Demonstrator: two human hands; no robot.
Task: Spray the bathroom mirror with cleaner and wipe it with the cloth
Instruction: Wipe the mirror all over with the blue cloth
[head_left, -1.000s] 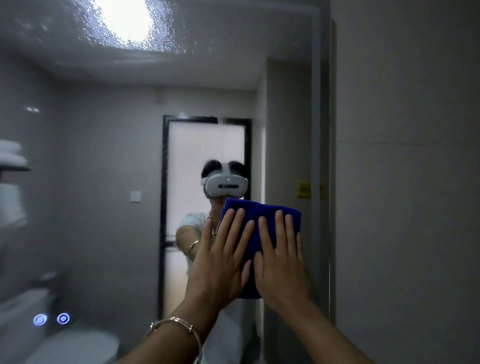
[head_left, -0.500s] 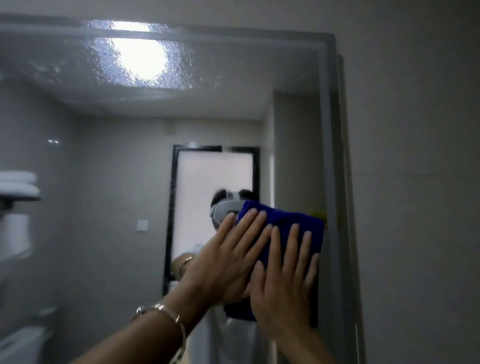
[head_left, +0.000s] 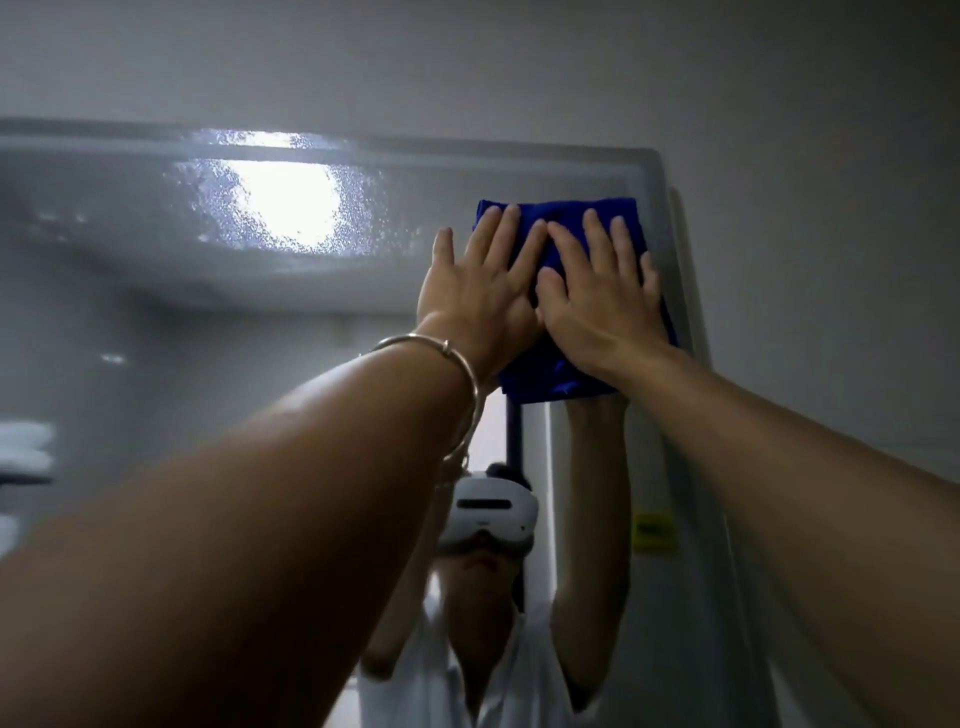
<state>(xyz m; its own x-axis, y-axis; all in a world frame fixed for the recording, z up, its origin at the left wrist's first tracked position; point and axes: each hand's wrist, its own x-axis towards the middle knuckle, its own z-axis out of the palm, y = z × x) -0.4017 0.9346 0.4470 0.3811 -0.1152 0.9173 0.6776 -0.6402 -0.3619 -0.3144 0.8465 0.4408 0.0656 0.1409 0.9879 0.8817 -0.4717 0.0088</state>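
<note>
Cloth (head_left: 540, 371) up from mid-frame to upper right of frame, now at top right corner of mirror (head_left: 156, 312). Left hand (head_left: 475, 291) and right hand (head_left: 597, 296) went up with it, fingers flat on cloth as before; forearms now stretch across lower frame. View tilted upward: mirror's top edge dropped to upper third, bare wall above it. Ceiling light glare (head_left: 285, 208) shifted from top edge to upper left. Reflected headset (head_left: 491, 512) sank to lower centre. Toilet reflection out of frame.
</note>
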